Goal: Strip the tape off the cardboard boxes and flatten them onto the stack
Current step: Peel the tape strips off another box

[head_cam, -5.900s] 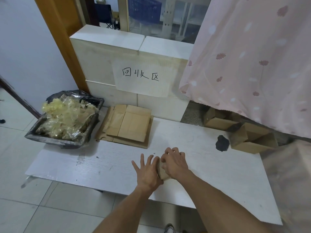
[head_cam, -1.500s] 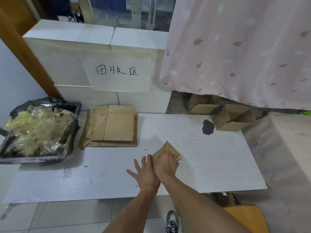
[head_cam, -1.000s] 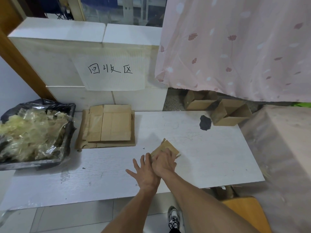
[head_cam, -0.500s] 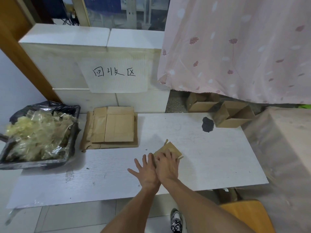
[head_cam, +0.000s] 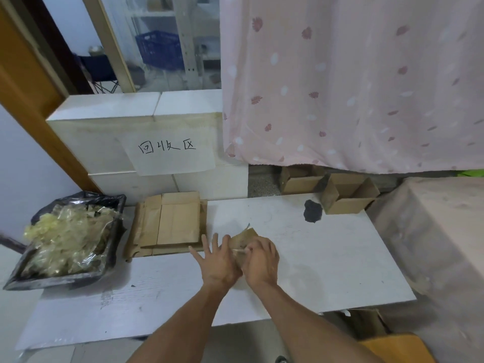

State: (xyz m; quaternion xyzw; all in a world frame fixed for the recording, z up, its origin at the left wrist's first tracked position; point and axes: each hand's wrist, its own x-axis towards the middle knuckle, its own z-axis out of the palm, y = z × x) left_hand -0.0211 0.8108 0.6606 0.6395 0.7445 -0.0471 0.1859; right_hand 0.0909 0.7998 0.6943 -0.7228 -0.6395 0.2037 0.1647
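Near the middle of the worktop (head_cam: 327, 258), toward its front edge, a small box (head_cam: 245, 238) lies pressed down. The left hand (head_cam: 218, 263) rests flat with fingers spread, likely pinning the cardboard so it cannot slide. The right hand (head_cam: 262, 260) is curled, its fingers pinched on a strip of tape (head_cam: 239, 249), apparently peeling it. The flat stack (head_cam: 167, 224) sits at the back edge. Left of it, a bin (head_cam: 15, 280) is heaped with stripped tape. Two open boxes (head_cam: 348, 196) wait by the far right corner.
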